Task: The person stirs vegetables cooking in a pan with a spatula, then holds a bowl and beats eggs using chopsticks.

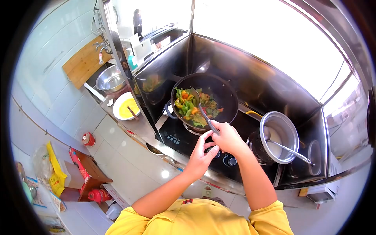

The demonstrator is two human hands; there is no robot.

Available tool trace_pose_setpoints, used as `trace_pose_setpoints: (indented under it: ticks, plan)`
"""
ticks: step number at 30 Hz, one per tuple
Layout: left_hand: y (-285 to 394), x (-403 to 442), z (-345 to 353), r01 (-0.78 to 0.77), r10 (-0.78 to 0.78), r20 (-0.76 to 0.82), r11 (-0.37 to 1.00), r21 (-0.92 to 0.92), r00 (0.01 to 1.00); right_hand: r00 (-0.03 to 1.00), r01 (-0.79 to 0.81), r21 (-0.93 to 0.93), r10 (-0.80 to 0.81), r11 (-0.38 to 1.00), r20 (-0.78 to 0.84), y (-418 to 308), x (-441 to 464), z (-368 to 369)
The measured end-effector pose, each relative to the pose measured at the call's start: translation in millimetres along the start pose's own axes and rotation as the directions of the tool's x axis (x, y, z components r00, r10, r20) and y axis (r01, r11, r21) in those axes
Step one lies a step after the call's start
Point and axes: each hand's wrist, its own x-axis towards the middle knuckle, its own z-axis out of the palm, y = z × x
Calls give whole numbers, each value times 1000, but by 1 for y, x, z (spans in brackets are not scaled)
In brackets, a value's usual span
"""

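Note:
A black wok (229, 105) stands on the left burner of the stove, with green leaves and orange and red pieces (190, 103) in it. My right hand (227, 137) is closed round the dark handle of a ladle (203, 113), whose bowl rests among the vegetables. Close beside it on the left, my left hand (202, 154) has its fingers apart and bent, near the handle's end; nothing shows in it.
To the right, a metal pot (291, 133) holds pale liquid and a ladle (291, 150). A white bowl of yellow liquid (126, 107), a steel basin (111, 79) and a wooden board (83, 62) are at the left. Metal walls surround the stove.

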Motion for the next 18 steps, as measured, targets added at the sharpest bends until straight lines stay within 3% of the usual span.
trace_pose_setpoints:
  ticks: [1,5,8,12,14,16,18]
  plan:
    - [1,-1,2,28,-28,3,999,19,1000,984,121,-222,-146,967,-99,18,13,8]
    - [-6,-2,11,7,-5,-28,998,62,1000,958,111,-415,-209,903,-198,46,10,1]
    - [-13,2,13,3,-2,-17,998,56,1000,961,157,-443,-239,883,-136,34,-24,-24]
    - [-11,2,22,-53,55,-24,997,61,998,987,128,-434,-156,892,-29,8,-62,-50]
    - [-10,1,22,-60,61,-43,998,38,997,987,147,-577,-79,804,142,5,-63,-51]
    - [-12,2,24,-69,72,-62,997,40,995,988,137,-576,-71,806,135,16,-44,-39]
    - [-13,0,25,-57,61,-78,997,49,995,983,161,-481,-182,862,3,33,-13,-26]
